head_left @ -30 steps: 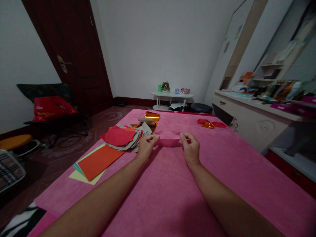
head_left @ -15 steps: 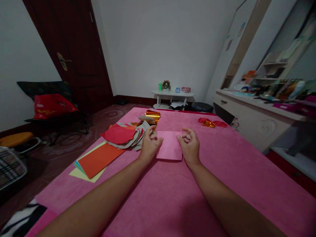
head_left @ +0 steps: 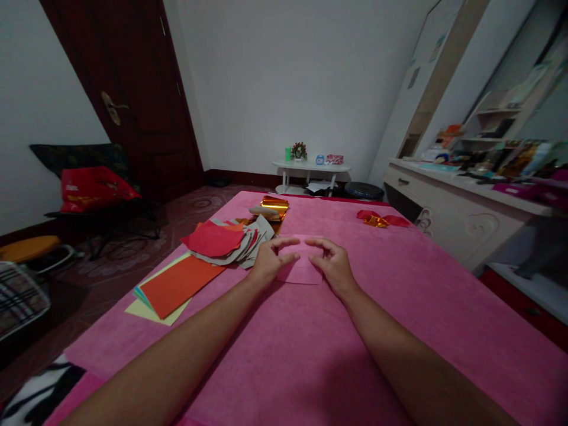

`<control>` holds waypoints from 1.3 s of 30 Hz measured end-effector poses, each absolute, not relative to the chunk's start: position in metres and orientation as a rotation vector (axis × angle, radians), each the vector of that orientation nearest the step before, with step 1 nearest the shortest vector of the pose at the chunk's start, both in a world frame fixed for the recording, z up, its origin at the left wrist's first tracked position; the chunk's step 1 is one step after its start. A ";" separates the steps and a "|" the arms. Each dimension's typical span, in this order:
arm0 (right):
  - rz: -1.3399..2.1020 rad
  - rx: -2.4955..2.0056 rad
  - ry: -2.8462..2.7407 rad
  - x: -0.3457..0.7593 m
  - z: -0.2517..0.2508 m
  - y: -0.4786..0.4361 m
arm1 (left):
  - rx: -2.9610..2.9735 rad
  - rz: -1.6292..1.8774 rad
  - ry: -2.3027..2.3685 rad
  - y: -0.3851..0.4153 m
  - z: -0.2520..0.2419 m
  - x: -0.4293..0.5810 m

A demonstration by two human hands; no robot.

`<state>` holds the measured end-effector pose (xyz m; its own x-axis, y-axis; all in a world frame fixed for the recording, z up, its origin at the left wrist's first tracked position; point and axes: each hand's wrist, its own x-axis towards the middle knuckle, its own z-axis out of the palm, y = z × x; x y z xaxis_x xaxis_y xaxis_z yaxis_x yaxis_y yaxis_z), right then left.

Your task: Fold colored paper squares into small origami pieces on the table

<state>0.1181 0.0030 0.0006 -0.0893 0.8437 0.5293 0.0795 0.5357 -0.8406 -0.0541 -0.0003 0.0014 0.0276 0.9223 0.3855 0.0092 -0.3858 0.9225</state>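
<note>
A small pink sheet of paper lies on the pink cloth-covered table in front of me. My left hand rests at its left side, index finger along the far edge and thumb on the paper's face. Mirroring it, my right hand is over the right side, with thumb and index finger apart. The two index fingertips nearly meet near the far edge. Both hands touch the paper without closing round it; their other fingers are partly hidden.
Left of my hands lies a pile of red and grey paper cut-outs. Nearer are coloured sheets with an orange one on top. A shiny gold roll stands behind the pile. Red and gold scraps lie at the far right.
Both hands have moved inward over the paper, with index fingers now stretched toward each other. The paper has shifted slightly to the left.
</note>
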 end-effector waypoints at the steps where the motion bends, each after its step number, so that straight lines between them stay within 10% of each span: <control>1: 0.792 -0.822 -1.534 0.118 0.000 0.003 | 1.512 1.468 0.984 0.000 0.001 -0.055; 39: 1.109 -0.859 -1.133 0.123 -0.004 0.012 | 1.644 1.587 1.044 -0.002 0.003 -0.055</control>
